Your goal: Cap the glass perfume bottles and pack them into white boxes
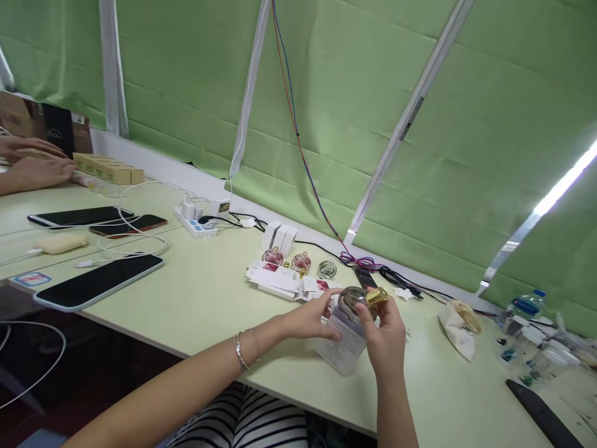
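Note:
A round, clear glass bottle with a gold cap [353, 303], like a perfume bottle, is in my right hand [385, 333], fingers closed about it near the cap. It tilts over the top of a small white box with print on its side [342, 348]. My left hand [317, 317] holds that box at its upper edge, thumb in front. Whether the bottle's base sits inside the box is hidden. Beyond my hands lie flattened white cartons [275, 281] and three round ornamental bottles, two reddish [301, 261] and one greenish [327, 269].
Small white boxes [280, 238] stand behind the bottles. Phones [100, 283], white cables and a power strip [196, 224] lie left. Another person's hands [37, 165] rest by yellow boxes [109, 168]. To the right are a cloth pouch [459, 330], lidded jars [529, 339] and a water bottle [527, 305].

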{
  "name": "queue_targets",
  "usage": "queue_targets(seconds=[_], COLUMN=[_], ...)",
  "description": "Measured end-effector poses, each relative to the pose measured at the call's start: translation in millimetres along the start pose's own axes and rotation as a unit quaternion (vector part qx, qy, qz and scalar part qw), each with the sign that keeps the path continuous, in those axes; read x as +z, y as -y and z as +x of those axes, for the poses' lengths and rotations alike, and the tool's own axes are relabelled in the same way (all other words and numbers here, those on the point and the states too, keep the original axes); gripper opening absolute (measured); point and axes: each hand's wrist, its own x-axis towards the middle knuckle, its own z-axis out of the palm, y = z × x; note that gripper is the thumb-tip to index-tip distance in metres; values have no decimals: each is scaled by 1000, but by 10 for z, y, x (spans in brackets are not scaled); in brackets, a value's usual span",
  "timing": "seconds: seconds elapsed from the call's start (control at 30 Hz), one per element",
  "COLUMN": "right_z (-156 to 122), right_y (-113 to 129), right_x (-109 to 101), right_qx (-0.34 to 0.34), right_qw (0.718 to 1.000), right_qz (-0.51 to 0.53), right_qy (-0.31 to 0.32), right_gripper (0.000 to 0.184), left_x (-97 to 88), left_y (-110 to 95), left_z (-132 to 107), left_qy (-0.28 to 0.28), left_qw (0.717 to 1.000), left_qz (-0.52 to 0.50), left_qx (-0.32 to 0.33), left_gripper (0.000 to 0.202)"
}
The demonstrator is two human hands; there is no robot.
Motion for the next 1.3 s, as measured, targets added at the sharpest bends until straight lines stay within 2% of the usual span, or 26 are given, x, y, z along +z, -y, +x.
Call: queue_targets(seconds=[0.17, 0.27, 0.33, 0.4, 0.47, 0.5, 0.63, 0.87, 1.0, 1.07, 1.13, 1.2, 1.23, 1.3], right_z=[-12, -26, -41, -78, -134, -164, -257, -302, -330, -364, -405, -443, -457, -474], right_y=[-79, -43, -14, -4, -19, -36, -135, -297, -403, -465, -522, -564, -578, -590], right_x=[76, 102, 102, 96, 90, 88, 103, 176, 180, 203, 254, 323, 357, 412], right_qx=[-27, -44, -47, -60, -92, -115, -197, -253, -270, -280, -268, -220, -185, -125], right_qw=[986, 975, 972, 970, 968, 965, 951, 944, 940, 941, 953, 972, 979, 987], right_qz=[-97, -137, -137, -139, -153, -162, -182, -172, -169, -162, -136, -67, -23, 49], right_qy=[131, 169, 186, 192, 178, 170, 156, 120, 121, 97, 30, -53, -79, -85], right_gripper=[27, 20, 23, 40, 53, 52, 34, 17, 20, 22, 30, 44, 48, 47], left_x=[-116, -88, -71, -66, -68, -68, -53, -37, -25, -13, 0, 8, 10, 7], left_y=[91, 109, 96, 81, 77, 81, 117, 83, 87, 119, 159, 195, 210, 228], left_z=[-190, -211, -213, -220, -235, -244, -269, -262, -265, -276, -289, -299, -302, -303], left_qy=[-45, -63, -67, -67, -67, -67, -71, -79, -88, -94, -107, -117, -119, -117], left_qw=[998, 997, 997, 997, 997, 997, 997, 996, 995, 994, 991, 989, 989, 988], left_qz=[30, 36, 35, 34, 34, 35, 40, 42, 50, 58, 68, 77, 81, 86], left_qx=[-33, -31, -23, -16, -10, -7, 0, 2, 16, 24, 30, 39, 44, 54], left_gripper=[90, 91, 90, 88, 87, 87, 86, 83, 77, 73, 68, 65, 64, 61])
